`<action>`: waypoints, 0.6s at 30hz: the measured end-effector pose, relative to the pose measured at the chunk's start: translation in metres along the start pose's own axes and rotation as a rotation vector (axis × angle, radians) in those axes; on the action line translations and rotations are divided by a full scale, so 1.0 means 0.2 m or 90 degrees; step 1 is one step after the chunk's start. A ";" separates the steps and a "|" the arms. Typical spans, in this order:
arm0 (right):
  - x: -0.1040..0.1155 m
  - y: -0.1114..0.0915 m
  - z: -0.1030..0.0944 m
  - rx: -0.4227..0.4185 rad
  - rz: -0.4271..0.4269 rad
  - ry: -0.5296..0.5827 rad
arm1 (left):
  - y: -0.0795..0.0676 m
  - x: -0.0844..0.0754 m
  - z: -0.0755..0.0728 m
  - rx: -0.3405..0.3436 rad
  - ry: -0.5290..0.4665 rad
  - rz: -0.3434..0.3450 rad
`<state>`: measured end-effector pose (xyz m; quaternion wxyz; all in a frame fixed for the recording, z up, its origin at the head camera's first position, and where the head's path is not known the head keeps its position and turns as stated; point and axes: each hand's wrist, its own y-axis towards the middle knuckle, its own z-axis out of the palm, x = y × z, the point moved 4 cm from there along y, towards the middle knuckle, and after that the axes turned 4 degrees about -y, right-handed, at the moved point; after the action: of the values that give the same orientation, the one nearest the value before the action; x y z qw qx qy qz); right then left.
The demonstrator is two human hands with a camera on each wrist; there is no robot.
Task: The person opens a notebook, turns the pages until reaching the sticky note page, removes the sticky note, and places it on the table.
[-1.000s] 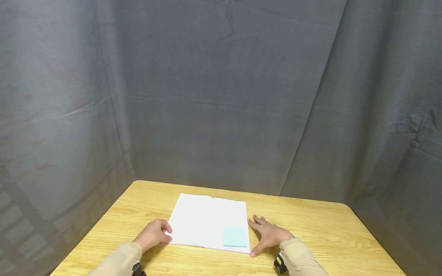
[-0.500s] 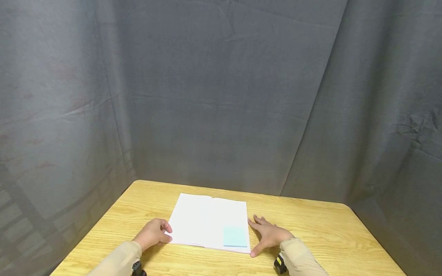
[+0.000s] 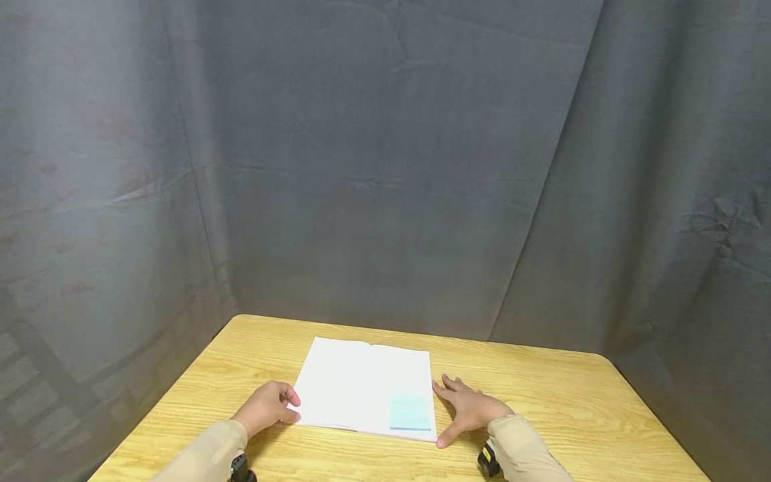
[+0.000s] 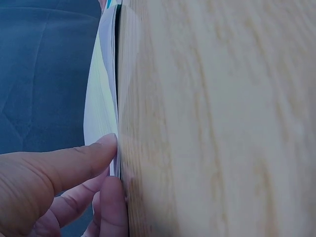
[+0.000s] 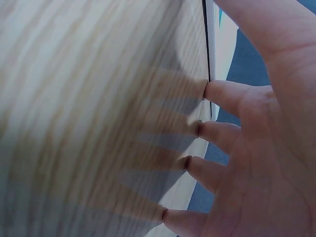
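Observation:
A notebook (image 3: pixel 337 381) lies open on the wooden table, its white pages blank as far as they show. On the lower right page sits a pale blue sticky note pad (image 3: pixel 409 412). My left hand (image 3: pixel 269 407) holds the notebook's near left corner between thumb and bent fingers; in the left wrist view the thumb (image 4: pixel 101 150) overlaps the page edge. Spread out at the right edge, my right hand (image 3: pixel 470 408) has its thumb by the near right corner and its index fingertip (image 5: pixel 210 89) right at the notebook's side. The other right fingertips rest on the table.
The light wooden table (image 3: pixel 572 402) has rounded far corners. Grey curtains (image 3: pixel 385 201) hang behind it and along both sides. Each wrist carries a small black camera, such as the right wrist camera (image 3: pixel 489 460), below a beige sleeve (image 3: pixel 524 445).

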<state>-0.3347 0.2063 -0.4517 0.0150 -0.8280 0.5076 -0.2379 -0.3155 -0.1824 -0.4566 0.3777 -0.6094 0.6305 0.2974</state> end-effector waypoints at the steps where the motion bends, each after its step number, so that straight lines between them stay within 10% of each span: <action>1: 0.00 0.00 0.00 0.001 -0.001 0.001 | 0.00 0.00 0.00 0.001 -0.001 0.000; 18: 0.03 -0.02 -0.06 -0.002 -0.082 0.090 | 0.02 0.01 0.01 -0.010 0.003 -0.018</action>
<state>-0.3346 0.2053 -0.4385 -0.0375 -0.8400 0.4538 -0.2950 -0.3189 -0.1825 -0.4598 0.3757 -0.6221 0.6200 0.2957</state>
